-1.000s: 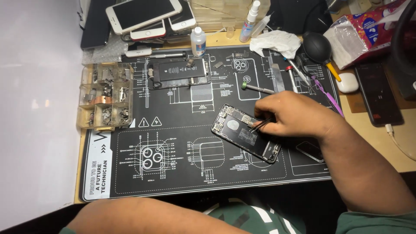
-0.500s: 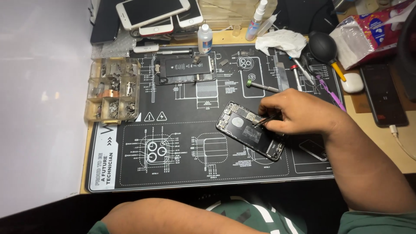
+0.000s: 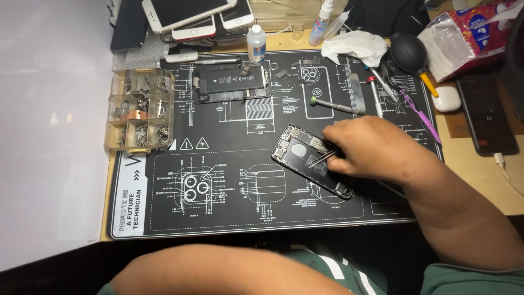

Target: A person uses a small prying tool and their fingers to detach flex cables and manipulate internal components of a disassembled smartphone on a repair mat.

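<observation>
Right hand (image 3: 376, 150) pinches thin metal tweezers (image 3: 321, 158), tips on the opened black phone chassis (image 3: 311, 161) at mat centre. Left hand out of view; only the forearm shows at 6 o'clock. Chassis looks light, stiff, fragile inside: hold by the edges. White-capped clear bottle (image 3: 256, 42) at 12; red-patterned tissue pack (image 3: 464, 35) at 2.

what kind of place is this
Most likely a phone repair bench: an opened phone lies on a black repair mat, the right hand works inside it with tweezers, beside a parts organiser.
</observation>
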